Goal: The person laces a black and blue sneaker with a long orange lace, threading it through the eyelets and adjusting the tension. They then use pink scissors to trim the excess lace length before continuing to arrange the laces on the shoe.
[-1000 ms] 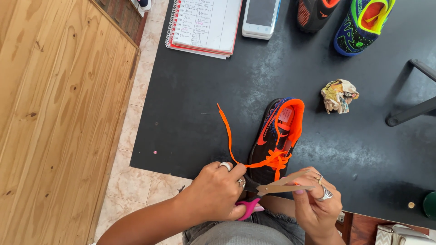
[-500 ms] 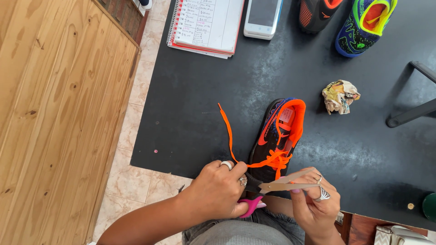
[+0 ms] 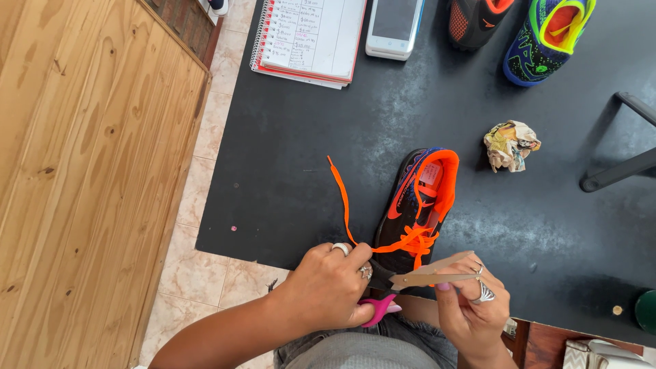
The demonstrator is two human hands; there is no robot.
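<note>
toe of black-and-orange shoe: hidden behind both hands | pink scissor handles: mostly covered by left hand | blue-and-green shoe, spiral notebook, phone: cut off at top edge | notebook writing: too small to read

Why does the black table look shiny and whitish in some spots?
Head view: daylight glares off the black table in dull grey-white patches, strongest beside the shoe and near the notebook; soft shadows sit under the paper ball and the hands; the picture is sharp, with the left hand and the scissors crisp, and no blur shows.
</note>
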